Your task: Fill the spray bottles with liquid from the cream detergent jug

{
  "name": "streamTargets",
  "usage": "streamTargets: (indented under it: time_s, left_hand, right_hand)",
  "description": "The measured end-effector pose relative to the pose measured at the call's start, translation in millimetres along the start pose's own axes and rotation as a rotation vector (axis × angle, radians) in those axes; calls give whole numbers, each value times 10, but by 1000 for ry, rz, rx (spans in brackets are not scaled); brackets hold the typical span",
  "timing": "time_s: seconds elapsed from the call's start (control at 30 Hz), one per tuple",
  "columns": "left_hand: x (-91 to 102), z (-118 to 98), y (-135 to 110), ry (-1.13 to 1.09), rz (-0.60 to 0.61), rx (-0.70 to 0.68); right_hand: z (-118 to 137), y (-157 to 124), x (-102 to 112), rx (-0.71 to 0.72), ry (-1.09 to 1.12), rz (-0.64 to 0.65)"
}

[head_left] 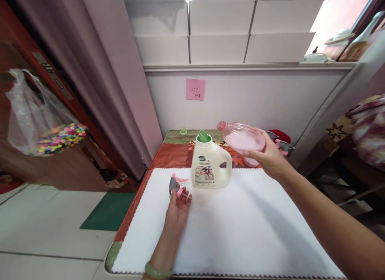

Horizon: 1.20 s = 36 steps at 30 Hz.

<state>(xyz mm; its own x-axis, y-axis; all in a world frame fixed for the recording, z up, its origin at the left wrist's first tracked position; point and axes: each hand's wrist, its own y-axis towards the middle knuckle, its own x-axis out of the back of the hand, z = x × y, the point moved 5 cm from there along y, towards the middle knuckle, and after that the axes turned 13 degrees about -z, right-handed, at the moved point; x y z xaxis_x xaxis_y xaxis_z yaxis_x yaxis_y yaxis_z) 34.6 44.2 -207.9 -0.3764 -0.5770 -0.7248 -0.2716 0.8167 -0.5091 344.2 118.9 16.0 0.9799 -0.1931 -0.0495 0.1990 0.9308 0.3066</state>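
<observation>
My right hand (270, 156) grips a clear pink bottle (242, 137) by its base end. The bottle is tilted nearly level, its open neck pointing left towards the jug and above it, with pale liquid inside. Below and to the left stands a cream detergent jug (207, 165) with a handle, upright on a white mat (234, 224). Its mouth is uncapped and shows a green pour spout (203, 136). My left hand (178, 205) is closed around a grey and pink spray trigger head (176, 185), just left of the jug.
A small green ring-shaped cap (183, 132) lies at the table's back left. Behind my right hand are another pink bottle (250, 162), partly hidden, and a red item (279, 135). A pink note (195, 89) is on the wall. At left hangs a plastic bag (33, 107) with colourful pieces.
</observation>
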Motion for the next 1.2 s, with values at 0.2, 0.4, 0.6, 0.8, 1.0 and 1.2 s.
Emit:
streamTargets:
  time_s: [0.2,0.4,0.6,0.8,1.0,1.2]
  left_hand:
    - [15,38,15,28,42,0]
    - [-20,32,4,48,53,5]
    - [-47,29,-12,56,35,1]
    - [-58,28,-35,62,29,0]
    - [-59,22,-50,70,26,-3]
    - [-67,20,-61,86,30,-7]
  right_hand:
    - [44,118,-156,-27,-181,76]
    - [121,134,-200,-47,-271,115]
    - [192,192,-189,-35,-337,109]
    - [304,228,-185,-11,-438,101]
    - [352,297,-207,-1,-436,135]
    - [373,349,-237,-28,-435,150]
